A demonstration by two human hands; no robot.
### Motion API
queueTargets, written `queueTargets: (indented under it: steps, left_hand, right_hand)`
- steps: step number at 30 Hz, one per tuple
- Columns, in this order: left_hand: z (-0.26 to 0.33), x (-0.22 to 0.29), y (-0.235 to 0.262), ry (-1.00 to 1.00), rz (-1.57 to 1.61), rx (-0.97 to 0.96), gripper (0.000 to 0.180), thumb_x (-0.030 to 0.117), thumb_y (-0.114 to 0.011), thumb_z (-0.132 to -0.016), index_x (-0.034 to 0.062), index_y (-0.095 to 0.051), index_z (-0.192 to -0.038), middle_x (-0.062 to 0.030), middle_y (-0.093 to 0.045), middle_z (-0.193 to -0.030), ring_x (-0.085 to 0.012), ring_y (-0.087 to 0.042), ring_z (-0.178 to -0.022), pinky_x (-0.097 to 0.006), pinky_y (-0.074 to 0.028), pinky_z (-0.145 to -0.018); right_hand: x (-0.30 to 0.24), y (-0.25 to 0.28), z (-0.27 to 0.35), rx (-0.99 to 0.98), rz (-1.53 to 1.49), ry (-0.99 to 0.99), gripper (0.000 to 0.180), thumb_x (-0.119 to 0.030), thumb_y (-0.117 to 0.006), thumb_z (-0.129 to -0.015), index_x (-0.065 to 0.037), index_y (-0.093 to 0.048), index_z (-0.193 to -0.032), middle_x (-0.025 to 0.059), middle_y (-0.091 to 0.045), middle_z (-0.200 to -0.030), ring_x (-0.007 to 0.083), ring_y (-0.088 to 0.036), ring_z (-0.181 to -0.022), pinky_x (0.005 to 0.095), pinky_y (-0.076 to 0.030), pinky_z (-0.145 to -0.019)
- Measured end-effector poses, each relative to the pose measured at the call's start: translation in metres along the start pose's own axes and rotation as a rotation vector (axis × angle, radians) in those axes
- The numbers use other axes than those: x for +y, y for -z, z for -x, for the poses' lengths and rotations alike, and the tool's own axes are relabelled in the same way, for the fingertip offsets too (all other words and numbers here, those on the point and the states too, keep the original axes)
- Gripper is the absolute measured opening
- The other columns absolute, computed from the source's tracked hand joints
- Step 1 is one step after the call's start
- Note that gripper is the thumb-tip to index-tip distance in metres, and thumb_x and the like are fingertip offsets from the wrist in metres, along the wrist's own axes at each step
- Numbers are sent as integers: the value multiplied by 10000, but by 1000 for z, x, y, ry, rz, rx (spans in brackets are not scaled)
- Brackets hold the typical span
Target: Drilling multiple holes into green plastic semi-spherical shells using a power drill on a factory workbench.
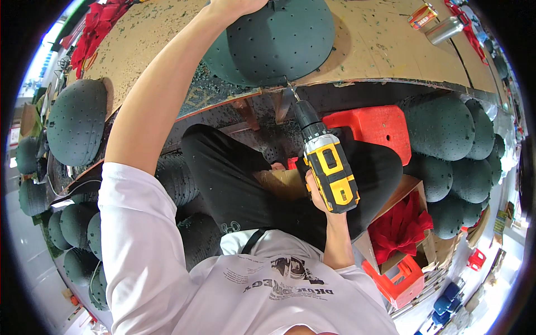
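A dark green plastic dome [279, 42], dotted with small holes, stands at the near edge of the cardboard-covered table. My left hand [239, 5] holds it at its far upper side; the picture's top edge cuts off part of the fingers. In my right hand [316, 190] is a yellow and black cordless drill [330, 167], gripped by its handle. The drill points up and away from me, its thin bit [293, 92] meeting the dome's near rim. Whether the bit has entered the plastic, I cannot tell.
Green shavings litter the table [379, 50]. A can [422, 15] and a metal bottle [444, 30] lie at the far right. Another dome [77, 123] sits at left. Stacked domes [438, 125] and a red plastic stool [371, 131] are at right, near red ribbon bows [399, 229].
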State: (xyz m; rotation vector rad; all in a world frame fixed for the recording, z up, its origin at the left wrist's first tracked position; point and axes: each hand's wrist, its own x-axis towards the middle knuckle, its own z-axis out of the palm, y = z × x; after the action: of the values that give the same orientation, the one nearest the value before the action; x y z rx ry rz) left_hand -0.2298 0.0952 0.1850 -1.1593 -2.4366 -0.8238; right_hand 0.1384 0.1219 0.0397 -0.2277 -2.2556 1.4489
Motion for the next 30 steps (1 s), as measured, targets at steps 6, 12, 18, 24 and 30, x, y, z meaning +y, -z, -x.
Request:
queueTargets:
  steps: [6,12,18,24,30]
  left_hand:
    - [1,2,1,7,-8,-13,249,230,-568,-924,34,-698,-1005,-188,-715,-965,-368,-685,-906,-446,-523,-818]
    - [-3,-4,-4,20,-15,-16,236,214,-572,-924,21,-693,-984,-182,-716,-969,-359,-687,-898,-444,-525,-808]
    - [-3,-2,-6,-10,-20,15,220,209,-579,-922,29,-691,-982,-180,-714,-981,-363,-682,-903,-444,-525,-812]
    - [-8,-2,-1,-24,-49,26,222,221,-572,-925,36,-680,-983,-171,-713,-985,-362,-677,-921,-446,-519,-824]
    - [-7,-5,-1,1,-46,-72,254,234,-545,-950,36,-676,-1040,-172,-708,-1042,-358,-669,-972,-439,-511,-865]
  right_hand:
    - [3,-5,-3,-36,126,-150,318,-15,-690,-892,57,-586,-1184,158,-724,-1009,244,-737,-895,313,-597,-789]
    - [12,-12,-3,108,61,-86,297,-24,-754,-823,12,-613,-1082,88,-726,-956,153,-712,-832,257,-565,-700]
    - [16,-15,-26,119,-286,-324,254,-18,-760,-806,-19,-607,-1008,99,-736,-894,180,-734,-790,274,-578,-672]
    - [32,-24,-69,136,24,48,381,-151,-839,-722,-39,-586,-984,86,-722,-805,204,-739,-749,306,-576,-668]
    - [43,-22,-47,88,193,125,569,-159,-912,-620,-11,-602,-1074,105,-720,-870,206,-727,-757,300,-571,-696]
